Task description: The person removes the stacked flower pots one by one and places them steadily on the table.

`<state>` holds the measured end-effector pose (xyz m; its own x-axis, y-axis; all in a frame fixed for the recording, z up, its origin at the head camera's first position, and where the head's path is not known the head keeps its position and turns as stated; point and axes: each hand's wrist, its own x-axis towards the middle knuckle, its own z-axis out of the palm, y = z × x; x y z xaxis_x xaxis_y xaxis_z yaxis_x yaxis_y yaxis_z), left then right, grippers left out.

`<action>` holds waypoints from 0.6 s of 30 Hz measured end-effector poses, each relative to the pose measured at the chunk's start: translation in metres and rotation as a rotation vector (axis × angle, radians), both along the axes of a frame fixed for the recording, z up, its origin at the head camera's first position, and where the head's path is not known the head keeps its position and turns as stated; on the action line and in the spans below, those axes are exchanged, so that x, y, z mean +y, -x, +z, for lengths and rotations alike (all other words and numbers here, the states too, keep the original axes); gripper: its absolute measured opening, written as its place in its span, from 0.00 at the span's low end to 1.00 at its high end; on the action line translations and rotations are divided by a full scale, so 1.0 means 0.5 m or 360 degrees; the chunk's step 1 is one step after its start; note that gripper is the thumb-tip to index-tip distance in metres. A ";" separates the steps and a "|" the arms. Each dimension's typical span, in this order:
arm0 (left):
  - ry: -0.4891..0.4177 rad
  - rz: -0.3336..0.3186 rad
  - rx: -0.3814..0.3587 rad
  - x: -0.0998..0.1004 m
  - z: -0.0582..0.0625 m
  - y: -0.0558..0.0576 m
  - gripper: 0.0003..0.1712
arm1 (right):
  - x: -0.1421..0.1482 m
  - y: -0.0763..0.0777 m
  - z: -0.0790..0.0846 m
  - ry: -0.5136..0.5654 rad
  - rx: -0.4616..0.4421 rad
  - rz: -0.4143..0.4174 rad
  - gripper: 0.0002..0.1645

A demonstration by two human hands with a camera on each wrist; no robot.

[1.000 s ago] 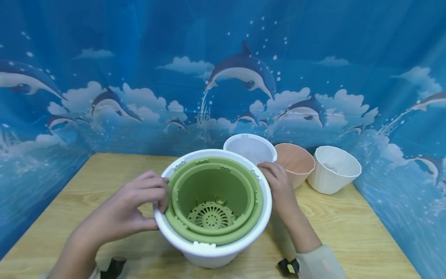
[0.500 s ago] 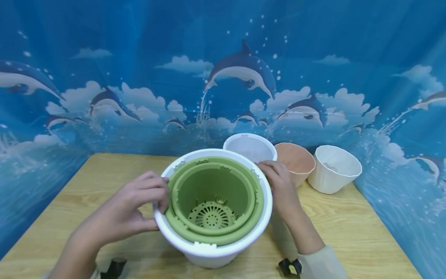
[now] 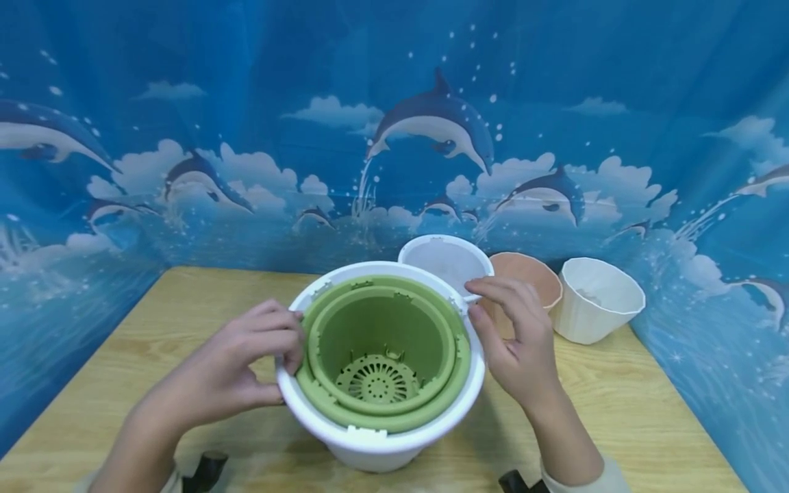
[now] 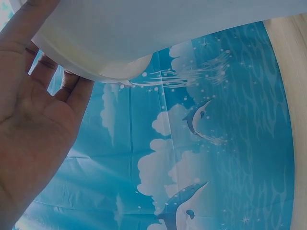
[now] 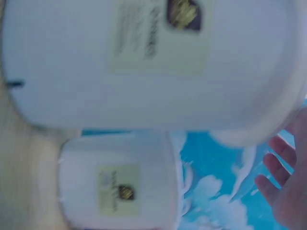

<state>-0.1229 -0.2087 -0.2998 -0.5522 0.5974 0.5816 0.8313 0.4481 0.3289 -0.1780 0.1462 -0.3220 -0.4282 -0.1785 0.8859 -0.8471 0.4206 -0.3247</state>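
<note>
A large white flowerpot (image 3: 376, 441) stands on the table in front of me, two green slotted-bottom inner pots (image 3: 382, 349) nested inside it. My left hand (image 3: 246, 356) grips its left rim, fingers curled over the edge and thumb on the outside; the left wrist view shows that hand (image 4: 38, 110) at the rim from below. By the right rim is my right hand (image 3: 520, 335), fingers extended and thumb close to the edge. In the right wrist view the right hand's fingers (image 5: 276, 167) are spread beside the pot; whether the thumb touches the rim I cannot tell.
Behind the large pot stand a smaller white pot (image 3: 446, 260), a terracotta-coloured pot (image 3: 524, 270) and a cream faceted pot (image 3: 598, 308) in a row. A blue dolphin-print curtain (image 3: 308, 137) hangs behind the wooden table (image 3: 616, 411).
My right hand has let go of the right rim and moved a little right, its fingers opening out. The left hand keeps its grip, and the pots stay put.
</note>
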 end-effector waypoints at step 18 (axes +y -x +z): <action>-0.0016 -0.0011 0.0029 0.003 -0.001 0.001 0.23 | -0.054 -0.085 0.040 -0.0607 0.0115 0.0651 0.21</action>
<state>-0.1233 -0.2070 -0.3001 -0.5375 0.5952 0.5974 0.8401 0.4392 0.3183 -0.1353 0.1191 -0.3017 -0.1974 -0.6305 0.7506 -0.9803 0.1296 -0.1489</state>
